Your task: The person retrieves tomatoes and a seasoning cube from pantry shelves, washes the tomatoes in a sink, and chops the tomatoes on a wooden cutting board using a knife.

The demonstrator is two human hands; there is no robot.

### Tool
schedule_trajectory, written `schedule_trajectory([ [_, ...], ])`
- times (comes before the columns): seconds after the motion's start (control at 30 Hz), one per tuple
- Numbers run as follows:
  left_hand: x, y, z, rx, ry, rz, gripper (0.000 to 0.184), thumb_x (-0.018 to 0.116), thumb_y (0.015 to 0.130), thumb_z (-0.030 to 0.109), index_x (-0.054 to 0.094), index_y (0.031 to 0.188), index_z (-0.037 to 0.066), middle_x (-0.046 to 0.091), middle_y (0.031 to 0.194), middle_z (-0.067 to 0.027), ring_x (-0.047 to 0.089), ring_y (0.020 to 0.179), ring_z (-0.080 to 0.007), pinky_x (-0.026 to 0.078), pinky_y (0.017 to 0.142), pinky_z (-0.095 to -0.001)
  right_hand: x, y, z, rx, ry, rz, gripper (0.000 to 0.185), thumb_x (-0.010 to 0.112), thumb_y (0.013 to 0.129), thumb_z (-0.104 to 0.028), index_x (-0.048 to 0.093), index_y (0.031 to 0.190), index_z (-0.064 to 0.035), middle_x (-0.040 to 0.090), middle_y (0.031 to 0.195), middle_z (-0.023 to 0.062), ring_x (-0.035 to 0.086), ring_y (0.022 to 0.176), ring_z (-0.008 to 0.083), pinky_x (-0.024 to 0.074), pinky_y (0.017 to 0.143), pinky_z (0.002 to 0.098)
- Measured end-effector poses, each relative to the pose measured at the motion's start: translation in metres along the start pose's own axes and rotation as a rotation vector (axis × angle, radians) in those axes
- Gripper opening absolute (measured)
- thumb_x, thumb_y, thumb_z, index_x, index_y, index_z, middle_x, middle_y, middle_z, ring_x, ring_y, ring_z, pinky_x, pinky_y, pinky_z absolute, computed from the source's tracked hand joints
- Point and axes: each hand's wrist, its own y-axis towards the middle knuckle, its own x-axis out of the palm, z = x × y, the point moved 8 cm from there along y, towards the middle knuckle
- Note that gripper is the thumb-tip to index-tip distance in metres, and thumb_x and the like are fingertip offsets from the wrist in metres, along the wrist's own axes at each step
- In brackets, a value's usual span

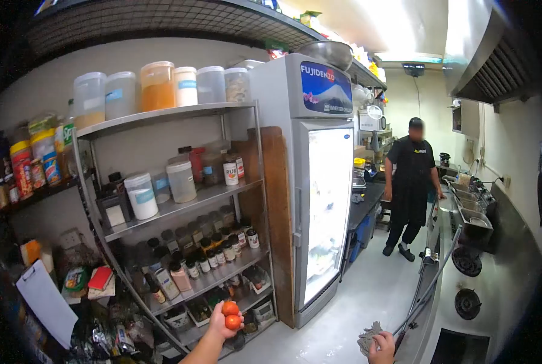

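"FUJIDENZO" heads the tall, glass-doored fridge point(328, 200); "RUB" marks a white jar point(230, 174) on the steel rack point(168, 116). Before its lower shelves, the left hand point(220, 324) grips two smooth, round, glossy red tomatoes point(233, 321). The right hand point(381, 349), its fingers closed, holds a rumpled, knit-looking grey cloth point(365, 340).
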Motion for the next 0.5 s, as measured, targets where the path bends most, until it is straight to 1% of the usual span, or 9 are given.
schedule_trajectory([
  [0.03, 0.001, -0.009, -0.002, 0.045, 0.003, -0.01, 0.04, 0.036, 0.088, 0.053, 0.05, 0.101, 0.018, 0.055, 0.076, -0.0115, 0.054, 0.063, -0.0276, 0.044, 0.053, -0.0416, 0.001, -0.001, 0.0, -0.016, -0.003, -0.003, 0.017, 0.061, 0.078, -0.01, 0.062, 0.095, -0.0071, 0.057, 0.104, 0.0144, 0.054, 0.098, 0.0331, 0.0447, 0.084, 0.04],
  [0.1, 0.001, -0.027, -0.005, 0.062, -0.08, -0.007, 0.041, 0.038, 0.088, 0.054, 0.05, 0.1, 0.017, 0.055, 0.077, -0.0111, 0.054, 0.063, -0.0265, 0.045, 0.052, -0.0409, 0.002, -0.007, 0.001, -0.015, 0.009, -0.022, 0.017, 0.063, 0.079, -0.014, 0.063, 0.095, -0.0066, 0.057, 0.104, 0.0143, 0.055, 0.097, 0.0331, 0.0444, 0.085, 0.0394],
  [0.17, -0.002, -0.042, -0.004, 0.092, -0.119, -0.027, 0.043, 0.041, 0.086, 0.055, 0.05, 0.098, 0.015, 0.055, 0.078, -0.0104, 0.055, 0.062, -0.0244, 0.046, 0.052, -0.0393, -0.002, -0.015, -0.002, -0.036, 0.03, -0.021, 0.016, 0.063, 0.08, -0.013, 0.063, 0.094, -0.0066, 0.057, 0.105, 0.0144, 0.055, 0.097, 0.0332, 0.0449, 0.084, 0.0391],
  [0.27, -0.015, -0.07, 0.007, 0.178, -0.139, 0.071, 0.039, 0.044, 0.084, 0.055, 0.052, 0.098, 0.018, 0.055, 0.078, -0.0088, 0.054, 0.064, -0.0221, 0.043, 0.054, -0.0371, -0.01, -0.031, -0.007, -0.057, 0.06, -0.023, 0.016, 0.063, 0.08, -0.013, 0.063, 0.094, -0.0067, 0.057, 0.101, 0.0151, 0.055, 0.096, 0.0333, 0.0452, 0.084, 0.0383],
  [0.3, -0.027, -0.074, 0.008, 0.172, -0.178, 0.103, 0.042, 0.045, 0.083, 0.056, 0.054, 0.097, 0.018, 0.056, 0.079, -0.0086, 0.053, 0.064, -0.0227, 0.043, 0.054, -0.0367, -0.012, -0.037, -0.008, -0.062, 0.071, -0.028, 0.016, 0.062, 0.08, -0.013, 0.062, 0.094, -0.0067, 0.057, 0.099, 0.0155, 0.054, 0.096, 0.0333, 0.0453, 0.084, 0.0379],
  [0.4, -0.06, -0.094, 0.015, 0.187, -0.304, 0.106, 0.044, 0.045, 0.082, 0.056, 0.054, 0.097, 0.017, 0.056, 0.079, -0.008, 0.053, 0.064, -0.0233, 0.043, 0.054, -0.0368, -0.027, -0.058, -0.022, -0.155, -0.14, 0.093, 0.022, 0.057, 0.085, -0.027, 0.06, 0.093, -0.0065, 0.059, 0.088, 0.0146, 0.058, 0.083, 0.0298, 0.049, 0.071, 0.0372],
  [0.43, -0.069, -0.102, 0.02, 0.211, -0.322, 0.031, 0.044, 0.044, 0.082, 0.056, 0.054, 0.095, 0.015, 0.056, 0.079, -0.0076, 0.053, 0.064, -0.0241, 0.043, 0.055, -0.0365, -0.026, -0.065, -0.014, 0.001, 0.013, 0.078, 0.015, 0.062, 0.068, 0.0, 0.061, 0.083, -0.0028, 0.056, 0.091, 0.0166, 0.055, 0.086, 0.0337, 0.0455, 0.075, 0.0386],
  [0.47, -0.076, -0.119, 0.024, 0.239, -0.28, 0.1, 0.043, 0.044, 0.082, 0.055, 0.055, 0.093, 0.015, 0.056, 0.079, -0.0069, 0.054, 0.065, -0.0225, 0.043, 0.054, -0.0357, -0.025, -0.072, -0.017, 0.029, 0.004, 0.059, 0.015, 0.062, 0.069, -0.002, 0.061, 0.083, -0.0036, 0.056, 0.092, 0.016, 0.055, 0.088, 0.0334, 0.0458, 0.076, 0.0388],
  [0.5, -0.087, -0.131, 0.027, 0.239, -0.291, 0.112, 0.042, 0.044, 0.081, 0.054, 0.055, 0.093, 0.015, 0.056, 0.079, -0.0059, 0.053, 0.065, -0.0221, 0.043, 0.054, -0.0356, -0.026, -0.078, -0.018, 0.069, -0.009, 0.035, 0.015, 0.063, 0.069, -0.005, 0.062, 0.084, -0.0044, 0.055, 0.094, 0.0153, 0.055, 0.09, 0.0331, 0.0461, 0.077, 0.039],
])
